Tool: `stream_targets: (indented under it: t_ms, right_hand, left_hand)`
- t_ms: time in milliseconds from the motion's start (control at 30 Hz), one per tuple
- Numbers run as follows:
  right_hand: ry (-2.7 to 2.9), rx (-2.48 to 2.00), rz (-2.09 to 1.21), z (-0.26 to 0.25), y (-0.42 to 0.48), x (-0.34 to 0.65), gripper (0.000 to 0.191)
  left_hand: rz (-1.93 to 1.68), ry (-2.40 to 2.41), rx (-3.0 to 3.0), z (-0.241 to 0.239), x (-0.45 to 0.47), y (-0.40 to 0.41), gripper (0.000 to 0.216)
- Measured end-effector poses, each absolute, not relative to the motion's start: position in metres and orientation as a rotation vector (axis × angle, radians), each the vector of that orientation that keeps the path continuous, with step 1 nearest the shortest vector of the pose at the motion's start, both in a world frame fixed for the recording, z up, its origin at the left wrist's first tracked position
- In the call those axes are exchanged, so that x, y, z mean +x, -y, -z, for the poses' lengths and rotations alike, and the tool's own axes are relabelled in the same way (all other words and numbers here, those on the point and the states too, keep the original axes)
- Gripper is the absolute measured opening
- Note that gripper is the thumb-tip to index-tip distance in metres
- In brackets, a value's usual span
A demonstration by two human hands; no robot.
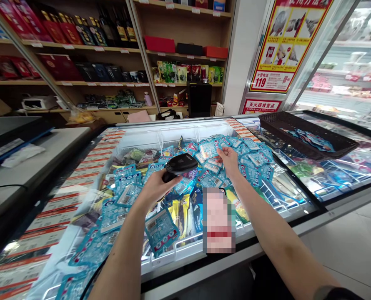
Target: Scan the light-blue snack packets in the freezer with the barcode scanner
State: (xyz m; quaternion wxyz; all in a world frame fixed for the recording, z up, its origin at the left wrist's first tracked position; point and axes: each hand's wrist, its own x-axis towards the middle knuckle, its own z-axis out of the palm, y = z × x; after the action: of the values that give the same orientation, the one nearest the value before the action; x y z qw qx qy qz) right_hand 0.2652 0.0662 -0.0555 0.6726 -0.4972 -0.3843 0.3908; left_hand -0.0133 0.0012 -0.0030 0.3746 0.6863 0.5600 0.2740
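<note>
My left hand (pixel 156 185) is wrapped round the grip of a black handheld barcode scanner (pixel 181 163), its head pointing right. In my right hand (pixel 229 161) the edge of a small blue-and-white packet (pixel 208 149) is pinched between thumb and fingers. Many similar packets lie scattered and overlapping on the glass top (pixel 132 135) of a chest freezer, under and around both hands. One blue packet (pixel 161 230) lies alone nearer the front edge. Between my forearms is a blurred-out phone-shaped object (pixel 219 221).
A dark plastic basket (pixel 338 152) holding more blue packets stands at the right. White counter (pixel 69 143) with electronic equipment is at the left. Shelves of boxes and bottles (pixel 148 48) rise behind. A cable (pixel 93 277) runs by my left forearm. Frozen goods show through the glass.
</note>
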Motion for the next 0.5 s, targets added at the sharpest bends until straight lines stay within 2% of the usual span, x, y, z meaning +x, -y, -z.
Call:
stream_targets:
  t_ms: [300, 500]
  right_hand:
    - [0.876, -1.137, -0.864, 0.058, -0.068, 0.266, 0.042]
    - [0.874, -1.142, -0.693, 0.052, -0.070, 0.279, 0.049]
  left_hand:
    - [-0.769, -1.439, 1.723, 0.000, -0.012, 0.001, 0.041]
    - [-1.049, -1.583, 1.634, 0.003, -0.025, -0.008, 0.039]
